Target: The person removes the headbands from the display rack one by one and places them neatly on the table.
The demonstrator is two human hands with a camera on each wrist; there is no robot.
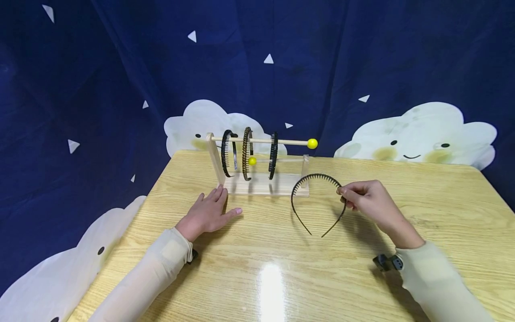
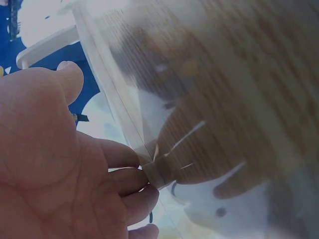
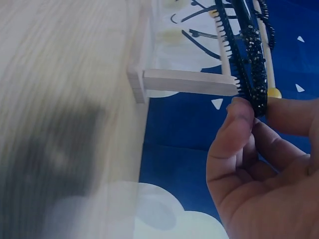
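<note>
My right hand pinches a black toothed headband by its side, between thumb and fingers. The band hangs over the table in front of the rack's right end, with its two tips pointing down. In the right wrist view, the headband shows a beaded, glittery outer face. My left hand lies with fingers extended, fingertips at the front left corner of the wooden rack's base. On the upper rod hang a black headband, a brown patterned headband and another black headband.
The rack's upper rod ends at the right in a yellow ball. A second, lower rod behind it carries another yellow ball. The glossy wooden table reaches back to a dark blue curtain with clouds and triangles.
</note>
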